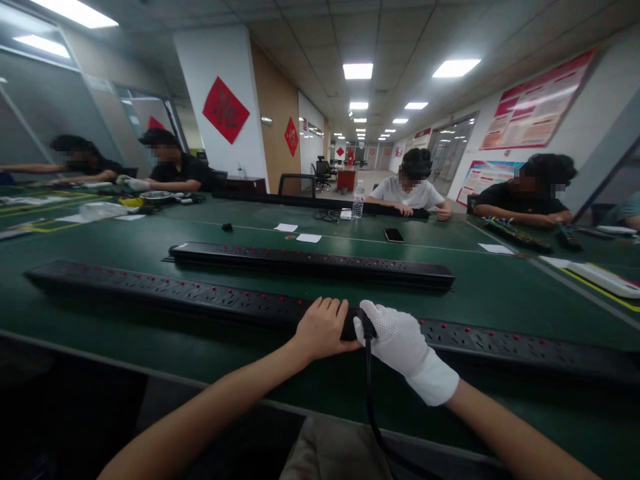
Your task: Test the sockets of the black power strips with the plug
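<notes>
A long black power strip (pixel 225 300) with red switches lies across the green table in front of me. My bare left hand (pixel 324 327) wraps over the strip near its middle, fingers together on its far edge. Just right of it, my right hand (pixel 397 337), in a white dotted glove, grips a black plug (pixel 367 325) against the strip's top. From the plug a black cable (pixel 370 387) hangs over the table's near edge. Whether the plug's pins are in a socket is hidden.
Behind lies a second black strip (pixel 310 261). Farther off are a phone (pixel 394 235), a plastic bottle (pixel 358 200), white papers (pixel 309 238) and a small black object (pixel 227 227). Several people sit around the table; one in white (pixel 410 190) rests hands on another long strip.
</notes>
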Demonstrator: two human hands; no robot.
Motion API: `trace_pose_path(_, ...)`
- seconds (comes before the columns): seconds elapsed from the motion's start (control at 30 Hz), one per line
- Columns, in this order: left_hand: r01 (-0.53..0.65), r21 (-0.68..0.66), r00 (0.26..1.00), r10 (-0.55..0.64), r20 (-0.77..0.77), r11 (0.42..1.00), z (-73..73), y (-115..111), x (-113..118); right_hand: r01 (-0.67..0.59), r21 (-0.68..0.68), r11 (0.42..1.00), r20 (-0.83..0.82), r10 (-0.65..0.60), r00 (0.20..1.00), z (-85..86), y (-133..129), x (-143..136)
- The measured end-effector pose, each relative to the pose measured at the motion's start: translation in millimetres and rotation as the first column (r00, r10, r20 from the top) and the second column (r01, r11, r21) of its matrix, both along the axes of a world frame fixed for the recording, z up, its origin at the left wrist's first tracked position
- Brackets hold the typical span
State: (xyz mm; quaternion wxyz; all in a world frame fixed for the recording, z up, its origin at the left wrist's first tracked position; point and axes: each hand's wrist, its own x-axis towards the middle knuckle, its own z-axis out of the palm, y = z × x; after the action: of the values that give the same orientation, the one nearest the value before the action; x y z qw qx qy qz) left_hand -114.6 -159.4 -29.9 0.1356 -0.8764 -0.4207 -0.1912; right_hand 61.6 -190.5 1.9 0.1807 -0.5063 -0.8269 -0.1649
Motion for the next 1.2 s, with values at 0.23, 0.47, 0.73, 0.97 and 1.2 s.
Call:
trace_pose_path(0.23, -0.022, 0.061, 0.999, 0.021, 0.025, 0.998, -1.9, -0.4, 2.5, 0.028, 0.065, 0.997, 0.009, -0.029, 1.0, -0.7, 1.5, -1.3)
trace_pose_path(0.47, -0.044, 0.124, 0.999, 0.04, 0.034, 0.991, -9.7, 5.6, 5.1, -0.036, 0.119, 0.992, -0.047, 0.042, 0.998, -10.4, 7.7, 4.6)
trace_pose_path(0.73, -0.074, 0.152, 0.993, 0.059, 0.102, 0.986, -27.6, 10.2, 6.0, -0.009, 0.069, 0.998, -0.054, 0.013, 0.998, -12.8, 7.4, 4.7)
trace_pose_path(0.97, -0.092, 0.219, 0.985, 0.057, 0.162, 0.971, -36.7, 14.1, 7.6, -0.001, 0.098, 0.995, -0.067, 0.007, 0.998, -13.7, 7.3, 4.2)
trace_pose_path(1.2, -0.094, 0.176, 0.988, 0.071, 0.135, 0.98, -40.2, 17.7, 4.9, -0.005, 0.18, 0.984, -0.076, 0.02, 0.997, -20.6, 13.8, 3.6)
